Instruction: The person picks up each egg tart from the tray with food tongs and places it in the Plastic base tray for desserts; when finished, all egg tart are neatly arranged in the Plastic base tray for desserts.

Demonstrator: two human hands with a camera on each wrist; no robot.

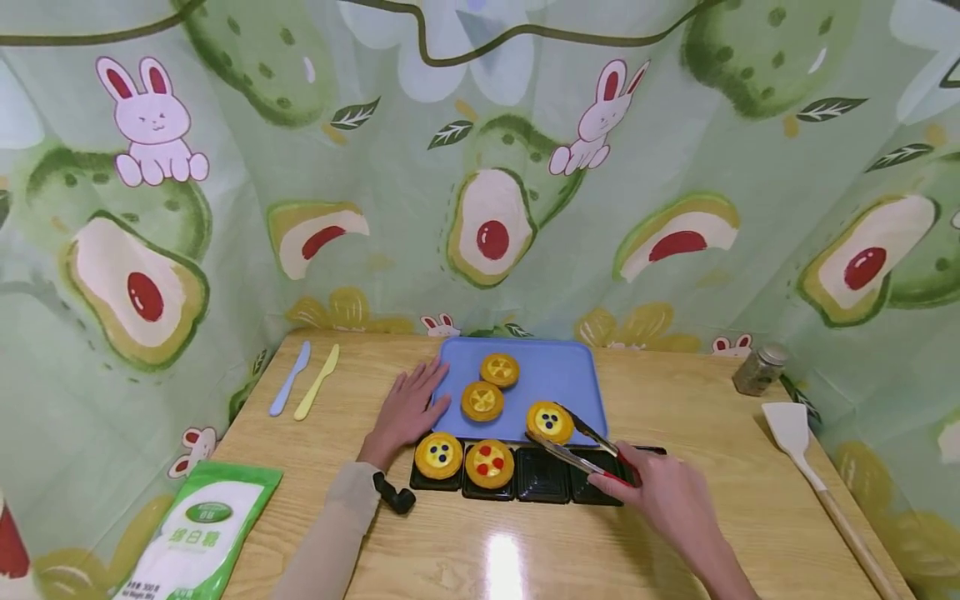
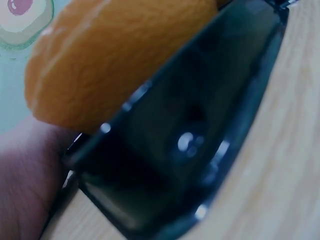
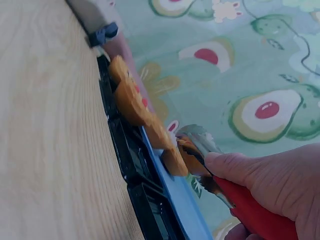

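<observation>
My right hand (image 1: 663, 492) grips red-handled tongs (image 1: 573, 457). Their tips lie on either side of an egg tart with blueberry-like dots (image 1: 550, 422), over the front right of a blue tray (image 1: 555, 367). In the right wrist view that tart (image 3: 192, 159) appears between the tong heads. My left hand (image 1: 408, 410) lies flat with fingers extended at the tray's left edge. Two tarts with yellow pieces on top (image 1: 482, 402) sit on the tray. In front, a black compartment tray (image 1: 543, 477) holds a blue-dotted tart (image 1: 438, 456) and a red-topped tart (image 1: 490, 464) in its two left compartments.
Blue (image 1: 290, 379) and yellow (image 1: 317, 382) plastic knives lie at the back left. A green-and-white bag (image 1: 202, 533) is at the front left. On the right are a spice jar (image 1: 761, 370) and a white spatula with a wooden handle (image 1: 791, 429). A patterned curtain (image 1: 390, 250) surrounds the table.
</observation>
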